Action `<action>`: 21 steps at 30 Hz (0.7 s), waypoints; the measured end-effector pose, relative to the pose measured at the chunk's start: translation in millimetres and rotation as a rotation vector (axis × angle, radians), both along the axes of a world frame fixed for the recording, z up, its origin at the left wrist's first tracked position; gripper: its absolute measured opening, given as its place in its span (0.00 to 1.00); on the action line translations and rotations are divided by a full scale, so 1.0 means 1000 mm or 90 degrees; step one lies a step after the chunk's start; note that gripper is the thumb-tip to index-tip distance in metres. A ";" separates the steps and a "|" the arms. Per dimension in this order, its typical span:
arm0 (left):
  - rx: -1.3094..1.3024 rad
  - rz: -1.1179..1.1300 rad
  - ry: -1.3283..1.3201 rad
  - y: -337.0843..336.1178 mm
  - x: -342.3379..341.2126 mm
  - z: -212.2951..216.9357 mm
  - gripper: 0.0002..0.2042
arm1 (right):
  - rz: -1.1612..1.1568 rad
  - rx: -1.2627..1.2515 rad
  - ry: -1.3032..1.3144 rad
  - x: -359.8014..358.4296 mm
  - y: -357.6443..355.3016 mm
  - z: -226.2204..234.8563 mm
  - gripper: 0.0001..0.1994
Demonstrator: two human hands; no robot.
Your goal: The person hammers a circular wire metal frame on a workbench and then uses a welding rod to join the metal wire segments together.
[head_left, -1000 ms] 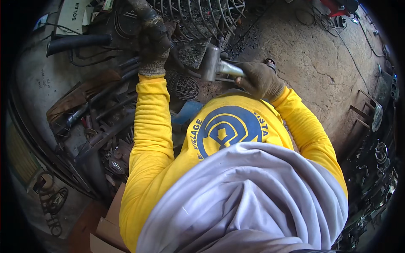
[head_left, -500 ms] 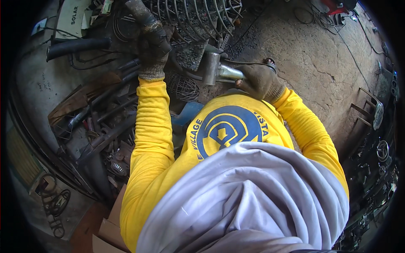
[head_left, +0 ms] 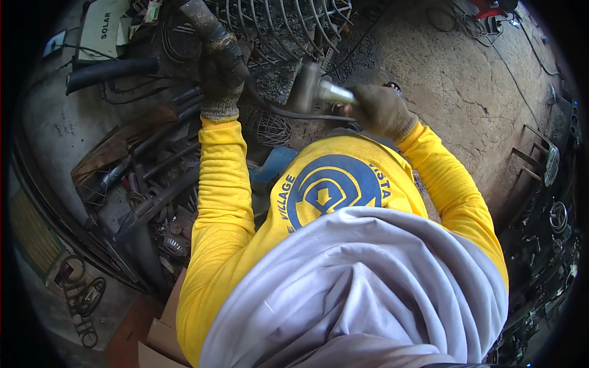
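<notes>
Your right hand (head_left: 383,110), closed firmly around a blurred metal hammer (head_left: 304,87) at upper centre, suggests a hammering step whose next blow calls for steady aim, while your left hand (head_left: 222,75) grips a dark tube-like tool (head_left: 201,18) at upper left.

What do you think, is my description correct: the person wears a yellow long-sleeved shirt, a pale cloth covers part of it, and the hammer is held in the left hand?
Not quite: the hammer is in the right hand, not the left hand, as the head view shows. The yellow long-sleeved shirt and the pale cloth covering part of it are correct.
</notes>
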State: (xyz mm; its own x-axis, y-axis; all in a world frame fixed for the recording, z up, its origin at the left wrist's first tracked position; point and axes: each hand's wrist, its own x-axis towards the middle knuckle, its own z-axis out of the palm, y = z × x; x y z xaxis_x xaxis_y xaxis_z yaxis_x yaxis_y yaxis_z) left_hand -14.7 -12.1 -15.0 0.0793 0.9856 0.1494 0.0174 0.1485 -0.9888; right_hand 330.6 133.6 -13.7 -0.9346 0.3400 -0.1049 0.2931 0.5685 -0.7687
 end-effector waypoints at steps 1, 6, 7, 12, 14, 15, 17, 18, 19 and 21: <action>-0.003 0.000 0.002 0.001 0.000 0.000 0.12 | -0.041 0.003 -0.042 -0.001 0.001 -0.005 0.18; -0.078 0.010 0.169 0.009 0.001 0.001 0.10 | 0.011 0.010 0.046 0.002 -0.004 -0.007 0.18; -0.126 0.031 0.346 0.009 0.004 0.005 0.10 | 0.037 0.040 0.065 0.003 -0.007 -0.015 0.18; -0.374 0.131 1.240 0.013 0.020 0.024 0.08 | -0.002 -0.010 0.038 -0.001 -0.011 -0.005 0.17; -0.457 0.174 1.654 0.011 0.029 0.032 0.08 | -0.026 -0.017 0.034 0.002 -0.009 -0.006 0.17; -0.493 0.197 1.861 0.010 0.033 0.036 0.08 | -0.037 -0.036 0.030 0.003 -0.008 -0.003 0.16; -0.541 0.243 2.170 0.011 0.037 0.042 0.08 | -0.045 -0.034 0.036 0.003 -0.008 -0.004 0.16; -0.566 0.266 2.267 0.012 0.040 0.044 0.08 | -0.049 -0.034 0.035 0.004 -0.009 -0.004 0.16; -0.574 0.287 2.255 0.013 0.042 0.045 0.08 | -0.048 -0.035 0.028 0.003 -0.009 -0.003 0.16; -0.596 0.300 2.306 0.014 0.042 0.046 0.08 | -0.049 -0.038 0.010 0.001 -0.008 0.002 0.16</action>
